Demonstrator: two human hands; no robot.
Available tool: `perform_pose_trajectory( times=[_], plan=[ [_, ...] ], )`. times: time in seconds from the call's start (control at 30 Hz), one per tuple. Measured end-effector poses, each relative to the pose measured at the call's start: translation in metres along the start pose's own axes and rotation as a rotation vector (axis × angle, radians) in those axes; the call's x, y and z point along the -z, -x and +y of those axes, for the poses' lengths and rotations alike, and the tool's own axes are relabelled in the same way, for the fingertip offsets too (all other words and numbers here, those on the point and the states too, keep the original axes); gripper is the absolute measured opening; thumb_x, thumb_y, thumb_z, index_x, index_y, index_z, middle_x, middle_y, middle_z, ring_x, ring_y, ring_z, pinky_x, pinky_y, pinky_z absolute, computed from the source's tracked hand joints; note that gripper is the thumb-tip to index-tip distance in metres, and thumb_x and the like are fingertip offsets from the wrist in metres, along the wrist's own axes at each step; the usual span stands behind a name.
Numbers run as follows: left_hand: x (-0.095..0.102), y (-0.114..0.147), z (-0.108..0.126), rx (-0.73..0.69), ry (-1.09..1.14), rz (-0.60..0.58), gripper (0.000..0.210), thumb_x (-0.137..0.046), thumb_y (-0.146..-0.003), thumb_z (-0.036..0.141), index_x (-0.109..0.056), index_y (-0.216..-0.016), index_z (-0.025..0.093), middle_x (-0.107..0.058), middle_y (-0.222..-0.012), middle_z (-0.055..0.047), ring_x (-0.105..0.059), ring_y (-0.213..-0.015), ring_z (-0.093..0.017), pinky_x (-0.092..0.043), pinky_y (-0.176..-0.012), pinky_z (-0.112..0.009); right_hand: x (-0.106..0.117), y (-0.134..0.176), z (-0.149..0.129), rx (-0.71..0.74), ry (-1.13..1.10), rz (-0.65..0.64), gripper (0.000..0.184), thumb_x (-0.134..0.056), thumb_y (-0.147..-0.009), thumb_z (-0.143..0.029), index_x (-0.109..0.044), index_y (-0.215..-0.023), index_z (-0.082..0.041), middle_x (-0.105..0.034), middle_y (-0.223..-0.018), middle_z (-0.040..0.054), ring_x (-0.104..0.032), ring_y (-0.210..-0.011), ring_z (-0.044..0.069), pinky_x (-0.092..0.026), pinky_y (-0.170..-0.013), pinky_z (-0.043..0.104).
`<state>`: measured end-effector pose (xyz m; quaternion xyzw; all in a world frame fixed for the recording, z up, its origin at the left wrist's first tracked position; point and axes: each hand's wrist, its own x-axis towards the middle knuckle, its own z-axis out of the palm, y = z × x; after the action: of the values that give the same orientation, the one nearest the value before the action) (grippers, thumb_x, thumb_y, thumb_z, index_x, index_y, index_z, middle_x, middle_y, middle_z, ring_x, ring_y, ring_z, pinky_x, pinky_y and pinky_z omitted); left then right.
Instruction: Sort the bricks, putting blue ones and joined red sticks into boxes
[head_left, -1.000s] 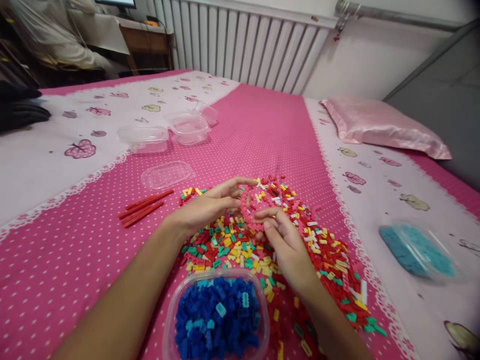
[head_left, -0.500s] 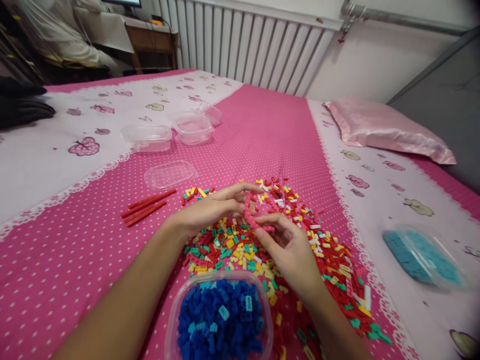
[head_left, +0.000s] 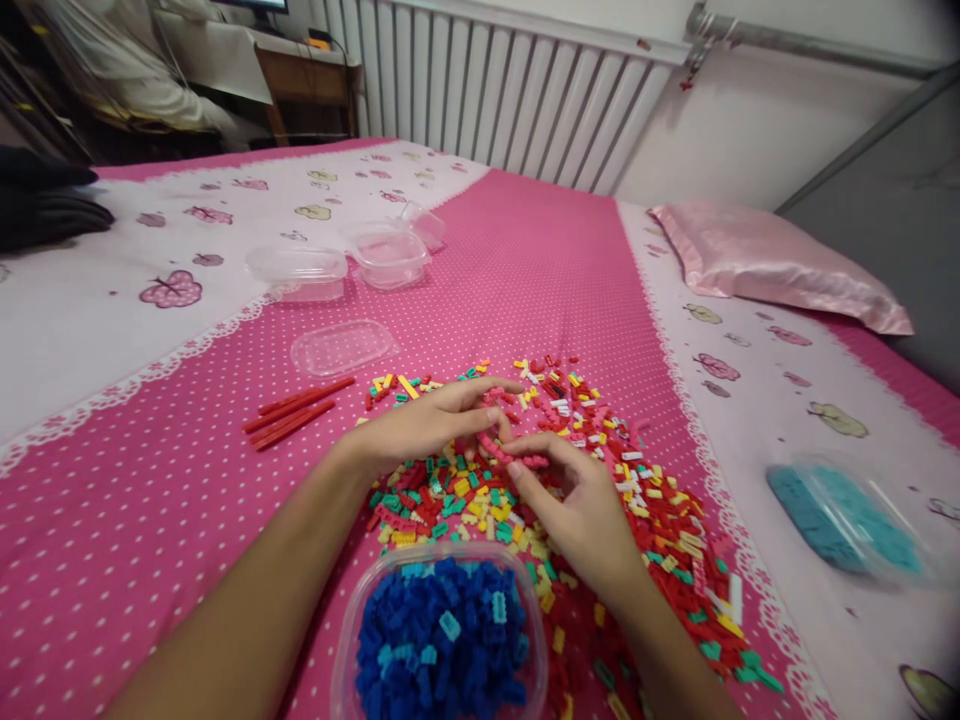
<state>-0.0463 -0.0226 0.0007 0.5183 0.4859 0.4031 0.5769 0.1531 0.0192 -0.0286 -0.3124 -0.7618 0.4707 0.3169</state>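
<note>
Between my two hands is a curved chain of pink toy bricks, held just above a spread of loose bricks. My left hand pinches its upper left part with thumb and fingers. Thumb and index finger of my right hand close on its lower right end. Small loose bricks in red, yellow, green and white lie beneath and around both hands. Close in front of me stands a clear tub filled with blue bricks, some of them light blue.
Long red brick sticks lie left of the pile, near a clear lid. Beyond stand clear containers. A tub of teal bricks is at the right. A pink pillow and a black glove-like item lie on the bed.
My left fingers have shifted on the pink chain, and its upper part now bends further over to the left. My right hand keeps its grip almost in the same place.
</note>
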Motion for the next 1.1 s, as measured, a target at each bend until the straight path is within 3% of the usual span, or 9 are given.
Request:
perform_pose_trajectory(
  times=[0.23, 0.4, 0.53, 0.7, 0.87, 1.1],
  plan=[
    [-0.001, 0.0, -0.001, 0.008, 0.0, 0.049, 0.044, -0.055, -0.098, 0.039, -0.053, -0.136, 0.018, -0.065, -0.098, -0.004, -0.061, -0.091, -0.018, -0.045, -0.084, -0.034, -0.001, 0.001, 0.002, 0.022, -0.034, -0.002, 0.009, -0.062, -0.091, -0.025, -0.066, -0.098, -0.023, -0.073, -0.099, 0.0037, -0.069, -0.095, 0.02, -0.053, -0.086, 0.034],
    [-0.001, 0.0, -0.001, 0.011, -0.006, 0.041, 0.034, -0.055, -0.098, 0.038, -0.052, -0.126, 0.02, -0.067, -0.097, -0.002, -0.061, -0.083, -0.015, -0.045, -0.073, -0.028, -0.002, 0.001, 0.003, 0.011, -0.071, 0.032, 0.004, -0.063, -0.091, -0.025, -0.064, -0.094, -0.023, -0.07, -0.095, 0.0028, -0.067, -0.093, 0.019, -0.053, -0.085, 0.033],
    [-0.002, -0.001, 0.001, -0.017, -0.01, 0.034, 0.024, -0.055, -0.099, 0.038, -0.045, -0.111, 0.019, -0.071, -0.092, -0.002, -0.062, -0.076, -0.012, -0.044, -0.065, -0.024, 0.001, -0.003, 0.004, -0.01, -0.163, 0.14, 0.005, -0.066, -0.088, -0.027, -0.065, -0.091, -0.023, -0.07, -0.09, 0.0021, -0.068, -0.088, 0.018, -0.055, -0.081, 0.031],
    [-0.006, -0.003, -0.001, -0.034, 0.048, -0.024, 0.028, -0.056, -0.098, 0.044, -0.043, -0.097, 0.02, -0.071, -0.085, -0.002, -0.067, -0.07, -0.012, -0.048, -0.062, -0.024, 0.005, -0.006, 0.004, -0.072, -0.245, 0.205, 0.013, -0.074, -0.081, -0.028, -0.071, -0.092, -0.022, -0.076, -0.097, 0.0042, -0.072, -0.094, 0.02, -0.058, -0.086, 0.033],
    [-0.009, -0.006, -0.005, -0.021, 0.073, -0.105, 0.027, -0.063, -0.094, 0.041, -0.048, -0.095, 0.018, -0.069, -0.084, -0.002, -0.066, -0.064, -0.012, -0.05, -0.055, -0.023, 0.004, -0.004, 0.001, -0.054, -0.252, 0.217, 0.013, -0.07, -0.086, -0.033, -0.07, -0.094, -0.022, -0.077, -0.089, 0.0034, -0.073, -0.082, 0.019, -0.06, -0.076, 0.032],
    [-0.015, -0.01, -0.007, -0.047, 0.061, -0.052, 0.027, -0.063, -0.094, 0.031, -0.044, -0.109, 0.019, -0.07, -0.078, -0.001, -0.067, -0.064, -0.013, -0.052, -0.057, -0.022, 0.005, -0.003, 0.003, -0.039, -0.1, 0.172, 0.013, -0.072, -0.086, -0.031, -0.074, -0.094, -0.022, -0.078, -0.095, 0.0055, -0.074, -0.086, 0.021, -0.06, -0.081, 0.035]
  ],
)
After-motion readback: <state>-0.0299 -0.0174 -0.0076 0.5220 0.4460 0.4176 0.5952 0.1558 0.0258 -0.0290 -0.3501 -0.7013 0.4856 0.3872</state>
